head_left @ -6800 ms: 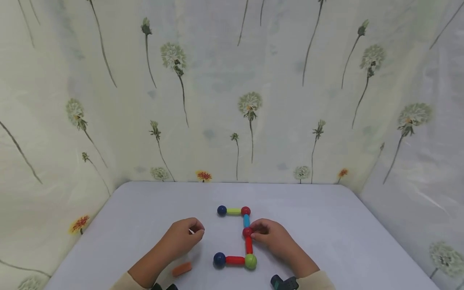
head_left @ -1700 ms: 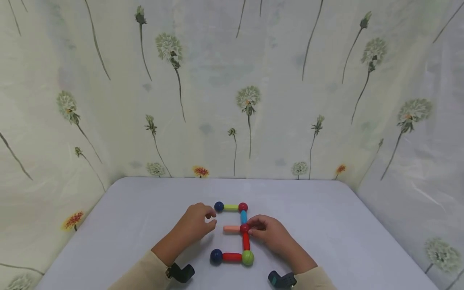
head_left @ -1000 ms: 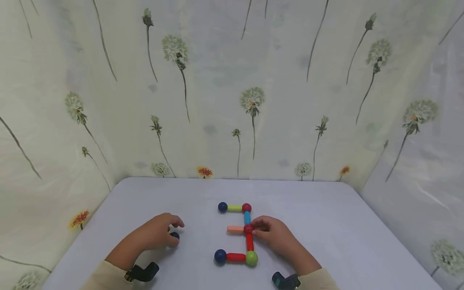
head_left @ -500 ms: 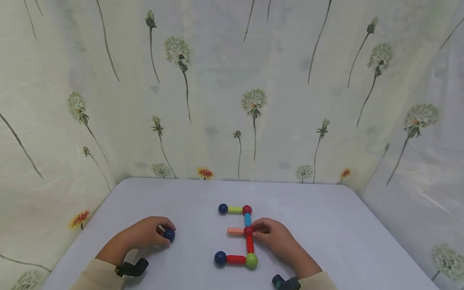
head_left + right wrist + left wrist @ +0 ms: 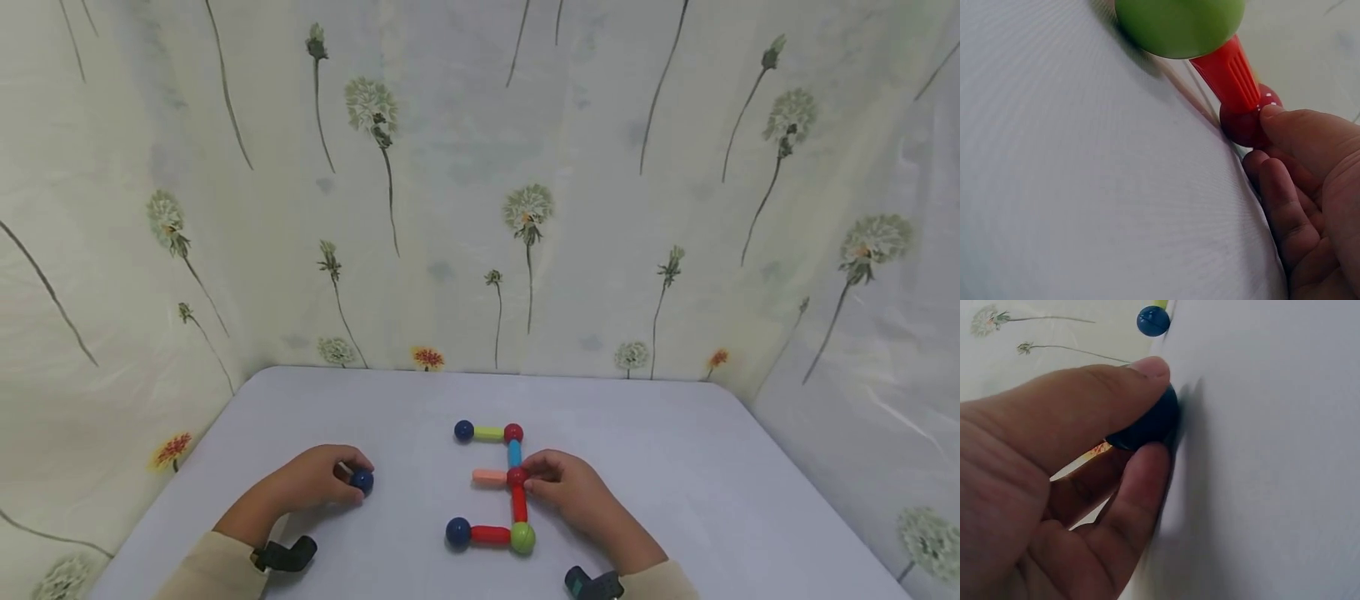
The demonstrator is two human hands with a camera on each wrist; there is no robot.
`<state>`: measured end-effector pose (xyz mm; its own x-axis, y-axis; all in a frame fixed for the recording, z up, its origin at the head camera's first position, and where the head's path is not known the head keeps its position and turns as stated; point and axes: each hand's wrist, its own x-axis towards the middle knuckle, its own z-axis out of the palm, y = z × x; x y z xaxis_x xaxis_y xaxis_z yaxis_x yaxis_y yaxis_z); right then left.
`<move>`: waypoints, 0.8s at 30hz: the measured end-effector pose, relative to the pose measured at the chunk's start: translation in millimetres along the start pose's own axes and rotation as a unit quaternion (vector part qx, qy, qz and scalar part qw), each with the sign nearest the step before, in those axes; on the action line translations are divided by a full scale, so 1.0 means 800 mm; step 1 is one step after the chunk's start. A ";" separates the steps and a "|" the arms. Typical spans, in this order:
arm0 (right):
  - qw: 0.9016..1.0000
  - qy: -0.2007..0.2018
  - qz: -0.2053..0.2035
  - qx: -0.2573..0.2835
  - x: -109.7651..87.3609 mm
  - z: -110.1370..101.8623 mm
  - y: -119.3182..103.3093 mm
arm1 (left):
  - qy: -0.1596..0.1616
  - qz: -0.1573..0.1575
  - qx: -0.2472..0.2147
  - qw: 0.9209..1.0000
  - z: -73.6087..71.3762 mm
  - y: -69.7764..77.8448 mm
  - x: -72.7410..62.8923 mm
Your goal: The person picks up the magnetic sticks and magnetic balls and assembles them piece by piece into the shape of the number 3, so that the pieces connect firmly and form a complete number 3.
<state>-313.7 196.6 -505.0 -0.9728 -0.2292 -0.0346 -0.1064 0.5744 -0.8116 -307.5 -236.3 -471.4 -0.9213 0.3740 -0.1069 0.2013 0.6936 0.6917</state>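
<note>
My left hand (image 5: 315, 481) pinches a dark blue ball (image 5: 363, 481) between thumb and fingers, low over the table, left of a shape of magnetic sticks and balls. In the left wrist view the thumb covers part of this ball (image 5: 1155, 422). The fingers of my right hand (image 5: 570, 487) hold the shape's middle red ball (image 5: 516, 477), which the right wrist view shows under the thumb. A salmon stick (image 5: 489, 477) points left from that ball, its outer end bare. A blue stick (image 5: 514, 453) and a red stick (image 5: 519, 504) join it above and below.
The top arm has a red ball (image 5: 513, 432), a yellow-green stick (image 5: 489, 433) and a navy ball (image 5: 464, 431). Along the bottom, a green ball (image 5: 522, 537), a red stick (image 5: 491, 535) and another navy ball (image 5: 458, 532) connect. Flowered cloth (image 5: 450, 167) stands behind the white table (image 5: 645, 425).
The salmon stick, earlier loose near the left forearm, now joins the middle red ball. My left hand went left, took hold of a blue ball and shifted slightly back right. The right hand stayed.
</note>
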 end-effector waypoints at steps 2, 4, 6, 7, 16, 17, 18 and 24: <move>1.000 0.001 -0.001 -0.001 -0.002 -0.002 0.000 | 0.006 -0.009 -0.001 1.000 0.006 0.005 0.004; 1.000 0.002 -0.001 -0.002 -0.003 -0.004 -0.001 | 0.011 -0.022 -0.001 1.000 0.011 0.010 0.008; 1.000 0.000 -0.005 -0.004 -0.004 -0.005 -0.002 | 0.017 -0.034 0.001 0.999 0.016 0.015 0.012; 1.000 -0.001 -0.006 -0.005 -0.004 -0.005 -0.002 | 0.021 -0.037 0.005 0.999 0.018 0.017 0.014; 1.000 0.004 0.008 0.001 -0.001 -0.007 -0.008 | 0.023 -0.030 0.028 0.999 0.044 0.045 0.047; 1.000 0.003 0.008 0.004 0.000 -0.007 -0.007 | 0.020 -0.029 0.031 0.999 0.047 0.050 0.050; 1.000 0.002 0.007 0.005 0.000 -0.006 -0.005 | 0.017 -0.028 0.032 0.999 0.051 0.055 0.053; 1.000 -0.001 0.003 0.001 0.000 -0.003 0.000 | -0.004 -0.022 0.042 0.999 0.076 0.088 0.072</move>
<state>-314.4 198.3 -504.1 -0.9727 -0.2283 -0.0408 -0.1007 0.5741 -0.8126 -326.1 -128.5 -472.4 -0.9273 0.3467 -0.1409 0.1889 0.7586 0.6235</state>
